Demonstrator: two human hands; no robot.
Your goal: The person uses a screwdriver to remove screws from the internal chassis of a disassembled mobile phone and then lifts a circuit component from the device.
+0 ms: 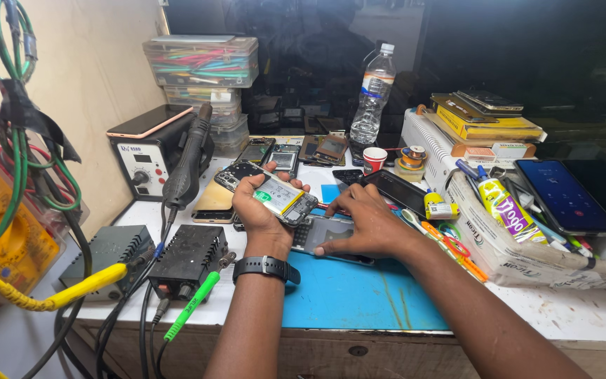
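My left hand (255, 210), with a black watch on the wrist, holds an opened phone (268, 191) back-side up, its silver battery and circuit board exposed. My right hand (366, 226) rests palm down on another phone part (320, 233) lying at the far edge of the blue work mat (348, 295), fingers spread over it. A black phone (395, 189) lies just beyond my right hand.
A hot-air station (150, 163) with its handle (187, 168) stands at the left, two black power boxes (187, 256) in front. Several phones lie at the back, beside a water bottle (372, 95) and red cup (374, 158). A box with glue tubes (503, 203) sits right.
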